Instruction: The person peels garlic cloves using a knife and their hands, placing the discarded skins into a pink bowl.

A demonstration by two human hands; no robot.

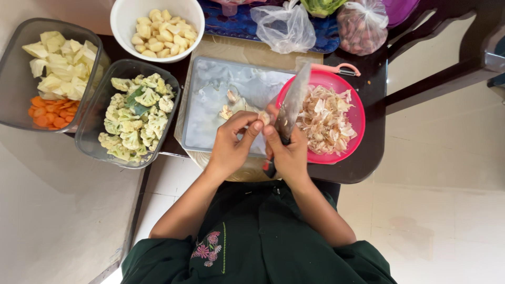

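- Pinching a garlic clove (264, 118), the left hand (231, 144) keeps its grip narrow.
- Right hand (288, 152) grips a knife (292, 102), blade up beside the clove.
- Pink plate (357, 113) of peels sits just right.

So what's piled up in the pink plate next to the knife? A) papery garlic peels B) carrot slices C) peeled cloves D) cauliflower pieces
A: the pink plate holds a heap of dry, papery garlic peels, right beside the knife in the right hand.
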